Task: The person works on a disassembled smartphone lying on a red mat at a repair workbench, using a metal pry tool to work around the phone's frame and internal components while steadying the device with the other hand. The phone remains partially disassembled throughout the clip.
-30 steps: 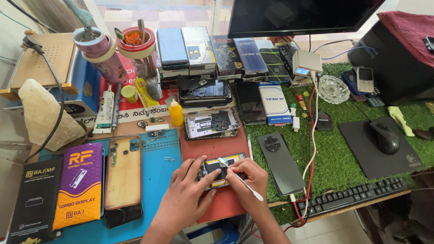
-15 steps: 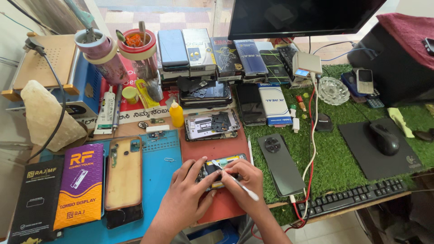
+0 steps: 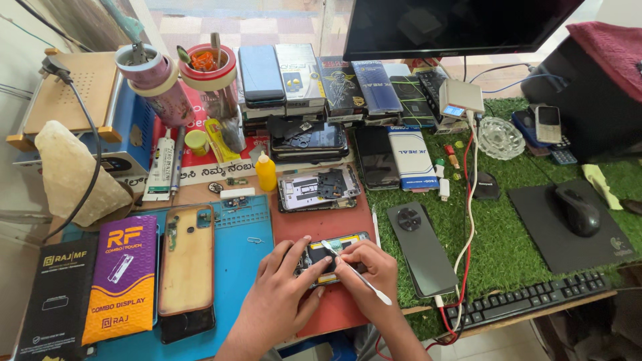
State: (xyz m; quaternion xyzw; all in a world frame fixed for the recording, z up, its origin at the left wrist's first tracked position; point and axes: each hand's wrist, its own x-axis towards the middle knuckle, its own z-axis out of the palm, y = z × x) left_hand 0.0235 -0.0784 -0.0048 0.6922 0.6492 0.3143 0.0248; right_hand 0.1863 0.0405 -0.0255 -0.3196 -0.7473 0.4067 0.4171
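— Head view: how are the hands set?

— Both come up from the near edge. The left hand (image 3: 284,297) lies flat and curled over the left end of an opened phone (image 3: 332,257), fingers spread, pinning it down. The right hand (image 3: 371,274) is closed in a pen grip on a thin metal spudger (image 3: 356,274), its tip on the phone's insides.

— And the surface around them?

— A crowded desk (image 3: 200,194): a red mat (image 3: 334,224) under the hands, a blue mat (image 3: 244,257) left of the left hand, green turf (image 3: 508,234) right of the right hand. A dark phone back (image 3: 422,249) lies just right of the right hand; a keyboard (image 3: 528,301) farther right.

— How does the phone lie?

— Flat, open side up, long axis running left to right, slightly raised at the right. The spudger slants from upper left down to lower right.
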